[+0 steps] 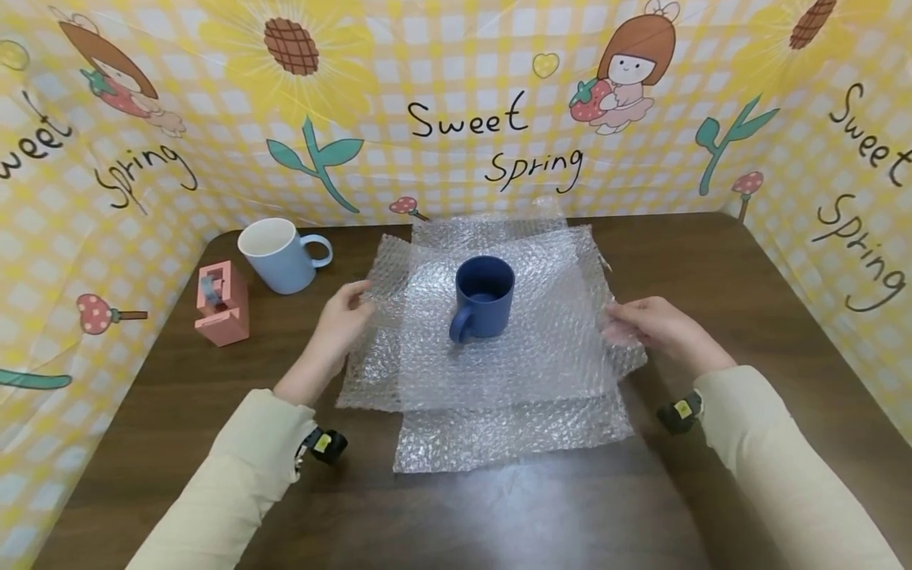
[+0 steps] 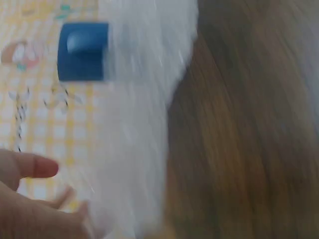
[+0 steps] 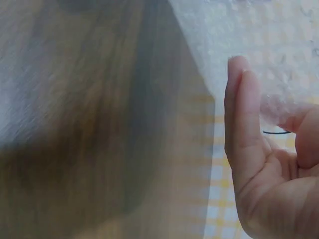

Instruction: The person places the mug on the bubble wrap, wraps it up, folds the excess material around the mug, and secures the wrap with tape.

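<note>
A dark blue mug (image 1: 492,313) stands upright on stacked sheets of bubble wrap (image 1: 435,372), its handle toward the front left. On the right, my right hand (image 1: 659,326) pinches the side edge of the bubble wrap between thumb and forefinger. In the right wrist view the other fingers (image 3: 244,114) point straight up beside the wrap. My left hand (image 1: 340,328) is at the left edge of the sheets, thumb apart from the fingers. The blurred left wrist view has the left fingertips (image 2: 82,209) right at the wrap's edge, while the wrap hides part of the blue mug (image 2: 82,52).
A light blue mug (image 1: 285,265) stands at the back left of the brown table (image 1: 342,514). In front of it sits a pink tape dispenser (image 1: 231,317) with a roll of tape. A yellow checked cloth (image 1: 456,71) with printed figures surrounds the table's back and sides.
</note>
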Action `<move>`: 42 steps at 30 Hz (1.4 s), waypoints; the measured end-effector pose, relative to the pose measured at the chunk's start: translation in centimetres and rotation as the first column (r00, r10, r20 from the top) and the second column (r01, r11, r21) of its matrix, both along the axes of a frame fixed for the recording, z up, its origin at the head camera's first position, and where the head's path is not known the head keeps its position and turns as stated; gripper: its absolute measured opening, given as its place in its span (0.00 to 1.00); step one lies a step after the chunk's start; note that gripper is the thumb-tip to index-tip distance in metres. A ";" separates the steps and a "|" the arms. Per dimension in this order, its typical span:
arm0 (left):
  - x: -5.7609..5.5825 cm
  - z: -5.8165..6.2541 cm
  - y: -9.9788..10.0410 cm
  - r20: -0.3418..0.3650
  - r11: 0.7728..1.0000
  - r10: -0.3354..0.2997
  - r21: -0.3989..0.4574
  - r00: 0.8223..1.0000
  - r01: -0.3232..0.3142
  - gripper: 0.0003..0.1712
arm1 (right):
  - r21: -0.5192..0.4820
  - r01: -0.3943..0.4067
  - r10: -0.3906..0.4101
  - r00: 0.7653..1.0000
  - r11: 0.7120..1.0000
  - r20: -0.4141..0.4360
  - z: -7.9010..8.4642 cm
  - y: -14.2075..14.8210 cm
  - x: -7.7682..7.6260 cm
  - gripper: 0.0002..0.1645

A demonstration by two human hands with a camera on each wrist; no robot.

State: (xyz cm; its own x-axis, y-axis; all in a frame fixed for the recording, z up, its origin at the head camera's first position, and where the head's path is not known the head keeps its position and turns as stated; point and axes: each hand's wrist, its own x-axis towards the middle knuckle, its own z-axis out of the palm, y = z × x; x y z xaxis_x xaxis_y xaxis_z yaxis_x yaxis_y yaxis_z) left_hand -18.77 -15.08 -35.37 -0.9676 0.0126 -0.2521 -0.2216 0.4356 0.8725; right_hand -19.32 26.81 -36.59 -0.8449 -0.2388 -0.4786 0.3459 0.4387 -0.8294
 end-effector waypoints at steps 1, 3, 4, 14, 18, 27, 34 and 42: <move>0.0 0.0 -0.5 0.054 1.000 0.012 0.000 0.998 -0.012 0.36 | 0.003 0.001 -0.001 1.000 1.000 -0.010 0.2 0.0 0.0 0.28; -0.1 -0.3 -1.3 0.159 1.000 0.001 -0.010 0.987 0.001 0.41 | -0.009 0.002 -0.002 0.999 1.000 -0.034 0.7 -0.1 0.0 0.22; -0.1 -0.5 -1.5 0.202 1.000 -0.015 -0.012 0.979 0.017 0.42 | -0.009 0.002 -0.002 0.999 1.000 -0.043 0.9 -0.2 -0.1 0.20; -0.9 -2.0 -2.3 0.209 1.000 -0.007 0.025 0.978 0.002 0.37 | -0.238 0.081 -0.100 0.993 0.968 -0.069 3.2 -4.0 -1.4 0.15; -0.9 -2.0 -2.2 0.184 0.999 0.028 0.018 0.983 -0.032 0.36 | -0.368 0.151 -0.174 0.984 0.917 -0.030 3.9 -6.2 -1.8 0.14; -1.0 -2.0 -1.7 0.159 0.997 0.047 0.058 0.986 -0.056 0.33 | -0.534 0.345 -0.329 0.936 0.772 0.127 4.7 -10.8 -2.2 0.23; -1.5 -1.8 -1.9 0.154 0.998 0.021 0.051 0.988 -0.029 0.31 | -0.559 0.393 -0.367 0.916 0.730 0.163 4.5 -12.4 -2.6 0.08; -2.3 -1.1 -2.0 0.173 0.999 -0.024 0.033 0.985 0.019 0.31 | -0.428 0.284 -0.310 0.951 0.858 0.010 4.4 -13.0 -2.7 0.29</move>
State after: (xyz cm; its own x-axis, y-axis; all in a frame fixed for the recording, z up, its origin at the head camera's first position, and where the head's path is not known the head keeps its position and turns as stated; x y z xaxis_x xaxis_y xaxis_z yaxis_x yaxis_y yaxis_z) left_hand -21.03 -17.09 -36.49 -0.9087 0.0435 -0.4153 -0.3617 0.4148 0.8349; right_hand -22.00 13.80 -32.18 -0.9306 -0.1389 -0.3388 0.3506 -0.0710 -0.9338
